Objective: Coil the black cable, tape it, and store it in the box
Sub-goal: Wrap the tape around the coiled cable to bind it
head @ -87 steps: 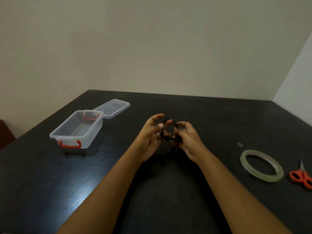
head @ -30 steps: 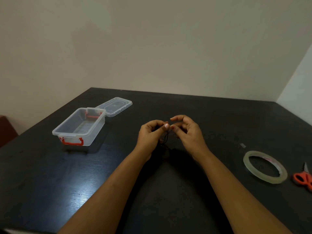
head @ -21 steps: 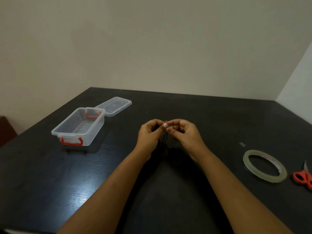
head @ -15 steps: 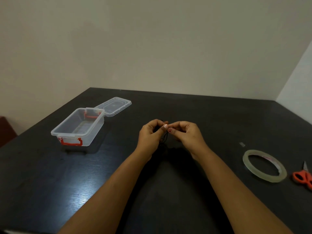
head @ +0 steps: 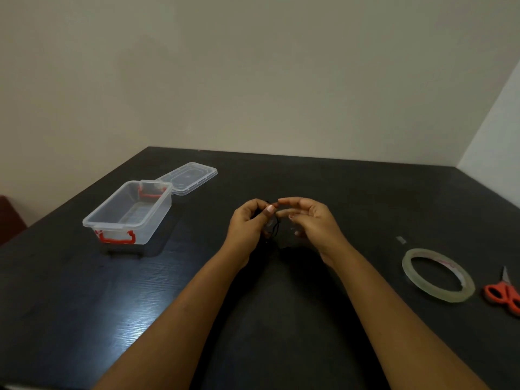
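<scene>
**benchlurker:** OK, what's where? Biggest stuff first pls.

**coil_guy:** Dark bench point(head: 84, 305) fills the bottom half, in a corner between pale walls. On the left there's the clear box point(head: 157, 218). It's open on top, has a red latch on each short end, and its long side runs from near-left to far-right. Its lid point(head: 188, 178) lies flat on the bench right behind the far end. Over on the right there's a clear tape roll point(head: 406, 268) lying flat, with red-handled scissors point(head: 503, 294) just beside it at the frame edge, blades pointing away from the camera.

**benchlurker:** And the cable?

**coil_guy:** It's in the middle, up off the bench. The left hand point(head: 246, 223) has its fingers curled round the black cable point(head: 274, 229) and its thumb pressed on top. Most of the bundle is hidden in that fist. The loops that show hang below the thumb with their long axis roughly up-down, drooping toward the bench. The right hand point(head: 312, 220) is loose, fingers stretched toward the left thumb and gripping nothing. It's a bit blurry, so I can't tell if the tips touch the cable.

**benchlurker:** Anything tiny?

**coil_guy:** A small pale scrap point(head: 401, 240) on the bench near the roll, on its far side.
</scene>
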